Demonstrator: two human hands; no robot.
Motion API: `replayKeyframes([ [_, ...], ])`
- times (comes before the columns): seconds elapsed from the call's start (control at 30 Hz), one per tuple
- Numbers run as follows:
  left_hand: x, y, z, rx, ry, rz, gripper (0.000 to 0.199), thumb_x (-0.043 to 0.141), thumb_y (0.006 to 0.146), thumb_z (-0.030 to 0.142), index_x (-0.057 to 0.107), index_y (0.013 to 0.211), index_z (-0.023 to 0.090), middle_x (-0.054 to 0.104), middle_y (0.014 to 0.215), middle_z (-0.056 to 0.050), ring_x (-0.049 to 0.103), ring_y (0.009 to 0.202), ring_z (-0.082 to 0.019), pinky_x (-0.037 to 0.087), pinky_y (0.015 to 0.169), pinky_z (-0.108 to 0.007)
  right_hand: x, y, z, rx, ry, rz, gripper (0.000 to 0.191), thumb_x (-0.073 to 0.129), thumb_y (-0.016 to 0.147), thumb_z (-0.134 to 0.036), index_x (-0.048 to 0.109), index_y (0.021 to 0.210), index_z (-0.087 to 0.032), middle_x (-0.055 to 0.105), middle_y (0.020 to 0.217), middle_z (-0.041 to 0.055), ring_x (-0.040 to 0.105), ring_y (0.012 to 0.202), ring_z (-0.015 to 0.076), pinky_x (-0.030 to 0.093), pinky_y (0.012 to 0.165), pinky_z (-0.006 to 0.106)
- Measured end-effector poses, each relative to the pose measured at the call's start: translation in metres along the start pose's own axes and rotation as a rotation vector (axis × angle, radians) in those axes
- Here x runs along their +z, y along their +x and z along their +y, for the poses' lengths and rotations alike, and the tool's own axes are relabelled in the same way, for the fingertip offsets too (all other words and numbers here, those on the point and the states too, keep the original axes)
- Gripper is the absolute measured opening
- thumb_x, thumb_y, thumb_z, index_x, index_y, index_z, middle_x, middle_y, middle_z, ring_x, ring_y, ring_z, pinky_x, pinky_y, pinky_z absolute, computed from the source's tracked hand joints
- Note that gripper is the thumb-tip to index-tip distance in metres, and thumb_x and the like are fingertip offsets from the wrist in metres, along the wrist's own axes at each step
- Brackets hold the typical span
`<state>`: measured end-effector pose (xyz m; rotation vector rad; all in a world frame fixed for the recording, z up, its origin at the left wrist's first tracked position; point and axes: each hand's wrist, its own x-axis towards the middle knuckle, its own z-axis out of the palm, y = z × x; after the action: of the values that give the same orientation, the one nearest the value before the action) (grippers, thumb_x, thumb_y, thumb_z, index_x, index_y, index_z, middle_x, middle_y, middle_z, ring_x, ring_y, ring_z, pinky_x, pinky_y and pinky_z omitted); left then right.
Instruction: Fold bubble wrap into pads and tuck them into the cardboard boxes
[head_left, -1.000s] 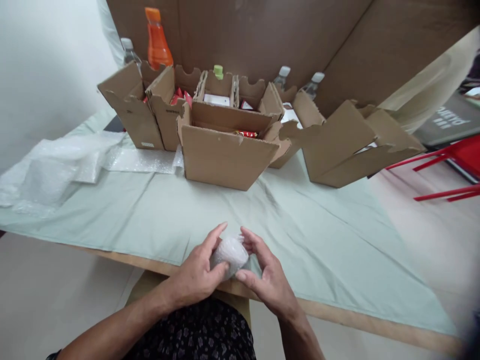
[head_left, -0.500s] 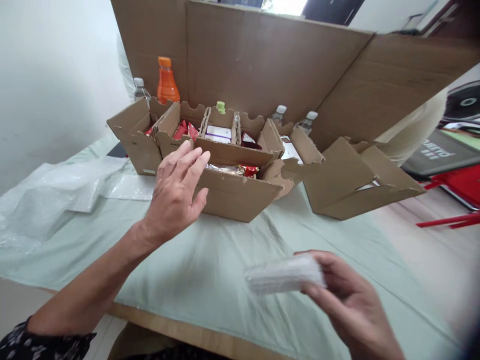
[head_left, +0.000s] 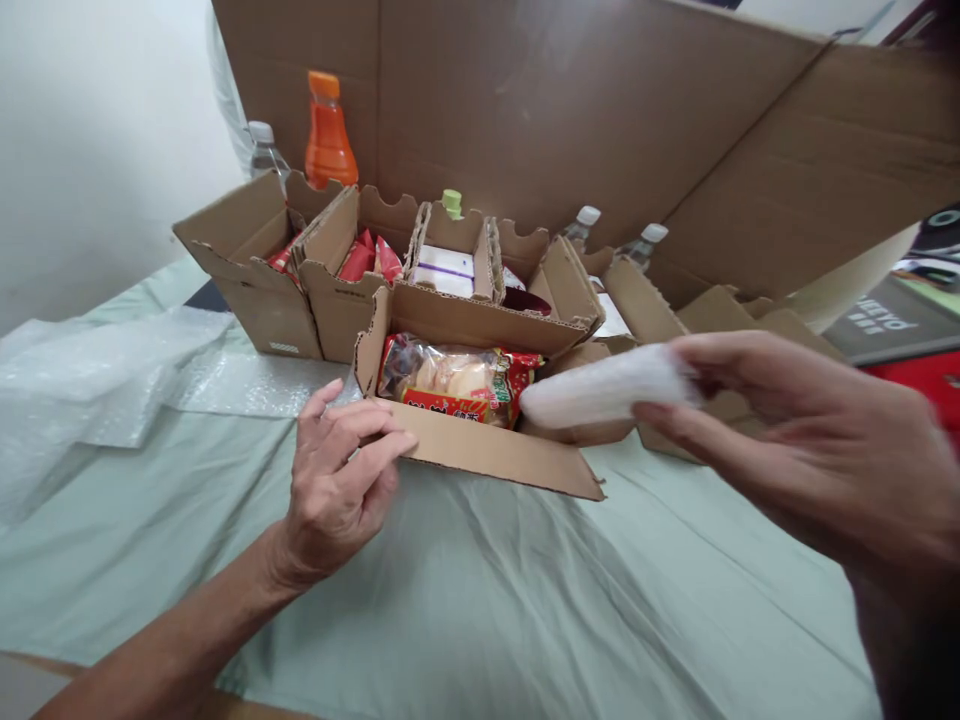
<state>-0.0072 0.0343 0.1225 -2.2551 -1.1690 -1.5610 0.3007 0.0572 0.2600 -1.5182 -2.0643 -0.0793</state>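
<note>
A small cardboard box (head_left: 487, 465) stands in front of a row of others, its front flap folded outward. My left hand (head_left: 341, 480) has closed its fingers on that flap's left end. Inside lies a clear and red snack packet (head_left: 465, 380) with pale pieces showing through. In my right hand (head_left: 795, 440), between thumb and fingers, is a flat white bundle that looks wrapped in bubble wrap (head_left: 607, 390). Its left end hangs over the box's right side, close to the snack packet. What the wrapping holds is hidden.
Behind stand several cardboard compartments (head_left: 255, 300) with red packets (head_left: 367, 258) and white boxes (head_left: 444, 270). An orange bottle (head_left: 328, 135) and clear bottles (head_left: 266, 150) rise behind them, before a tall cardboard panel (head_left: 525, 120). Loose bubble wrap (head_left: 97, 380) lies left on the green cloth (head_left: 450, 600).
My left hand has come down onto the small box's flap, which now leans outward and shows the snack packet. My right hand has raised the white bundle up to the box.
</note>
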Motion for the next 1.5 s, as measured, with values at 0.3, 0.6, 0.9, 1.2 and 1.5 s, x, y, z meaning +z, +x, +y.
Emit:
replayKeyframes([
  [0.3,-0.001,-0.001,0.001,-0.040,-0.017,0.014,0.044,0.060,0.091,0.004,0.062,0.125,0.032,0.069,0.112,-0.003,0.068,0.116,-0.023,0.043,0.118,-0.055,0.075,0.042,0.020,-0.518,-0.300,-0.412,0.025,0.069,0.088,-0.035,0.070,0.065,-0.025,0.069,0.069,0.0041,0.060,0.081,0.0247,0.040,0.082,0.043],
  [0.6,0.005,-0.013,-0.029,-0.585,-0.293,-0.013,0.071,0.067,0.094,0.034,0.037,0.158,0.025,0.047,0.156,-0.015,0.048,0.145,-0.031,0.040,0.122,-0.054,0.012,-0.046,0.034,0.161,-0.117,-0.093,0.030,0.063,0.093,-0.047,0.075,0.108,-0.023,0.078,0.098,0.0125,0.070,0.082,0.0271,0.050,0.067,0.041],
  [0.9,0.025,0.005,-0.018,-0.685,-0.600,-0.154,0.050,0.062,0.095,0.034,0.053,0.141,0.018,0.066,0.136,-0.011,0.061,0.126,-0.025,0.047,0.114,-0.045,0.101,-0.066,0.017,0.208,0.593,-0.149,0.054,0.060,0.093,-0.059,0.057,0.131,-0.020,0.071,0.123,0.0133,0.069,0.099,0.0257,0.058,0.072,0.036],
  [1.2,-0.042,-0.048,0.078,-0.761,-0.643,-0.131,0.048,0.067,0.098,0.041,0.054,0.142,0.024,0.064,0.138,-0.008,0.057,0.133,-0.025,0.046,0.113,-0.036,0.037,-0.162,-0.027,0.297,0.510,0.106,0.024,0.063,0.096,-0.045,0.065,0.105,-0.022,0.074,0.096,0.0064,0.065,0.074,0.0196,0.055,0.063,0.031],
  [1.5,-0.090,0.027,0.030,-0.559,-0.482,0.456,0.036,0.078,0.079,0.028,0.059,0.110,0.022,0.066,0.106,0.005,0.060,0.107,-0.019,0.050,0.102,-0.037,0.032,-0.045,-0.095,-0.038,0.696,0.034,0.042,0.061,0.096,-0.030,0.059,0.137,-0.025,0.071,0.118,0.0041,0.064,0.091,0.0186,0.056,0.075,0.030],
])
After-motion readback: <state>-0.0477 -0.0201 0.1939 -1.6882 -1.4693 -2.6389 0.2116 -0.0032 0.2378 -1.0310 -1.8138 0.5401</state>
